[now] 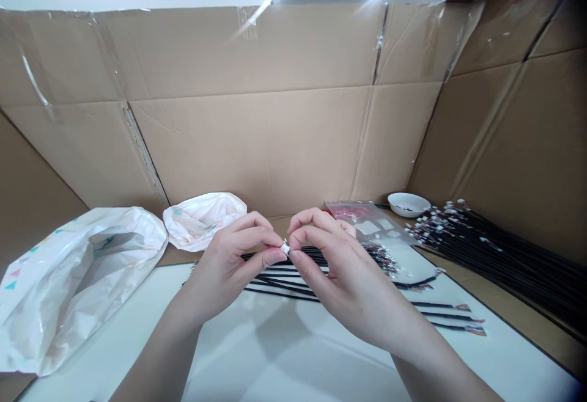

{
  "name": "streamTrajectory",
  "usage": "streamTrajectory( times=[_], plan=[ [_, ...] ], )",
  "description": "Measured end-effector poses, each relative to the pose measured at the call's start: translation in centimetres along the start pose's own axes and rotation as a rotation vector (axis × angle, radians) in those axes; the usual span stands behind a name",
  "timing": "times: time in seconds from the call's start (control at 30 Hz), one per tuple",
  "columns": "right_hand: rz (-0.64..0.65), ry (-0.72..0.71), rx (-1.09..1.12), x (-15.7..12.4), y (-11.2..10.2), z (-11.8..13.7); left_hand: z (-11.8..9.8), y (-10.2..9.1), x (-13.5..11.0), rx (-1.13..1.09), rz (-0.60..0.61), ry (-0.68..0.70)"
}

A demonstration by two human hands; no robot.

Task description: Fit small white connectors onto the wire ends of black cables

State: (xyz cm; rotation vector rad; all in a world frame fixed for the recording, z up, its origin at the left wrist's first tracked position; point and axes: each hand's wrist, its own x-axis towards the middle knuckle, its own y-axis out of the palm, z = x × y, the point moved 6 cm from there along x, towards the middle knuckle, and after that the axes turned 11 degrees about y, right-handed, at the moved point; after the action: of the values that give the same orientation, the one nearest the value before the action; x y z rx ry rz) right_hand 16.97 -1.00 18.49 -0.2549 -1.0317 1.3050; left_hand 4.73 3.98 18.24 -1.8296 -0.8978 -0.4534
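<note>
A small white piece that looks like a plug connector (285,247) sits between my two hands, above the cables. My left hand (241,254) pinches it from the left with thumb and forefinger. From the right, my right hand (328,255) closes thumb and forefinger on its other side. The fingertips nearly meet and cover much of the piece, so fine details are hidden. Below and behind the hands lie several black cables (275,280) with stripped, coloured wire ends (385,261).
Two white plastic bags (151,237) (202,222) stand at the left. A clear zip bag (367,222) and a white bowl (408,201) with small dark bits are at the back right. Black cables with white plugs (504,261) lie far right. Cardboard walls (257,145) surround the white table (238,353).
</note>
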Motion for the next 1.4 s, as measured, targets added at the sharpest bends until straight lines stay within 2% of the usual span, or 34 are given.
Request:
streamTrajectory(
  times=[0.2,0.3,0.47,0.8,1.13,1.27,1.4],
  plan=[
    [0.013,0.019,0.035,0.1,0.0,-0.1,0.1,0.0,0.1,-0.01,0.006,-0.012],
    [0.015,0.04,0.09,0.1,-0.3,-0.5,0.4,0.2,0.1,-0.116,-0.002,-0.031],
    [0.006,0.12,0.203,0.4,-0.5,-1.8,1.1,0.1,0.1,-0.298,-0.086,-0.084],
    [0.027,0.132,0.278,0.6,0.0,-2.0,0.9,0.4,0.0,-0.297,-0.085,-0.102],
    [-0.006,0.16,0.342,0.6,-0.1,-1.8,1.2,0.3,0.1,-0.33,-0.126,-0.135],
    [0.031,0.141,0.49,0.8,0.1,-1.7,1.4,0.4,0.0,-0.415,-0.154,-0.172],
    [0.125,0.104,0.56,0.8,0.5,-1.5,1.9,0.6,-0.2,-0.488,-0.172,-0.217]
  ],
)
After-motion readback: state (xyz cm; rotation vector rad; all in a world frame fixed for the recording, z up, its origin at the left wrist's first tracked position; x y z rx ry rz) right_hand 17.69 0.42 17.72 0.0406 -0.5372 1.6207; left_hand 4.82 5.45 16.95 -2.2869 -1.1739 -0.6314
